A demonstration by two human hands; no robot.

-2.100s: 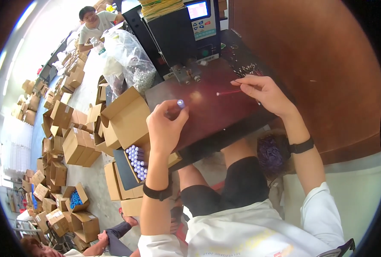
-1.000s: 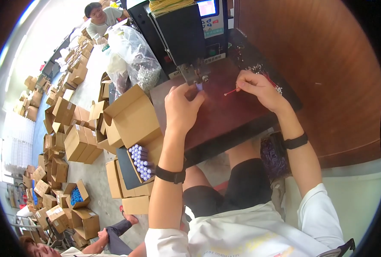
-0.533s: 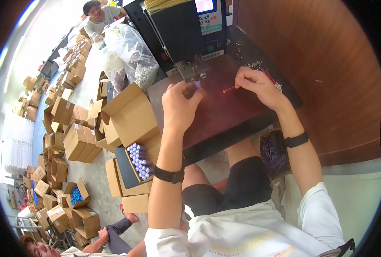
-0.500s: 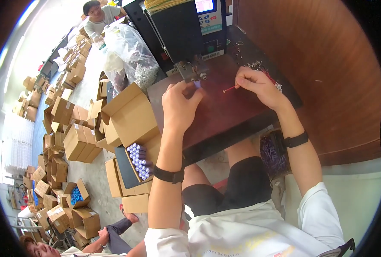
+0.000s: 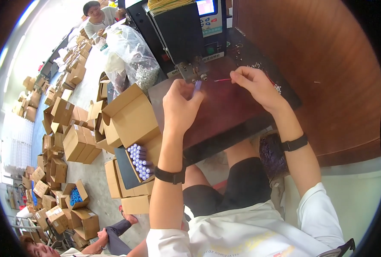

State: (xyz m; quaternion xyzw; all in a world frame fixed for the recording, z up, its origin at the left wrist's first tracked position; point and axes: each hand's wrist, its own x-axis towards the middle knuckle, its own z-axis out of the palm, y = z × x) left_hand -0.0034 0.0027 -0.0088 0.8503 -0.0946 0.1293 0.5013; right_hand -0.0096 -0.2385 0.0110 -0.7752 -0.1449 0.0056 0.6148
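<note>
My left hand point(image 5: 178, 105) pinches a purple cylindrical battery cell point(image 5: 197, 86) between thumb and fingers, just below the metal electrodes point(image 5: 195, 69) of a black spot-welding machine point(image 5: 177, 40). The cell is tilted, and the fingers partly cover it. To the right, my right hand point(image 5: 259, 89) has thumb and fingertips closed on a thin red wire point(image 5: 224, 80). Its free end points left toward the electrodes, apart from the cell. Both hands are over a dark reddish-brown work surface point(image 5: 218, 113).
Small pale parts and red wires point(image 5: 277, 87) lie at the surface's right edge. A carton of upright purple cells point(image 5: 140, 160) stands left of my left forearm. Below the table is a bin of dark purple pieces point(image 5: 273, 156). Cartons point(image 5: 81, 143) crowd the floor; two other people are at left.
My right hand has moved slightly left, bringing the wire's free end up and closer to the electrodes. The cell in my left hand now shows more and leans differently.
</note>
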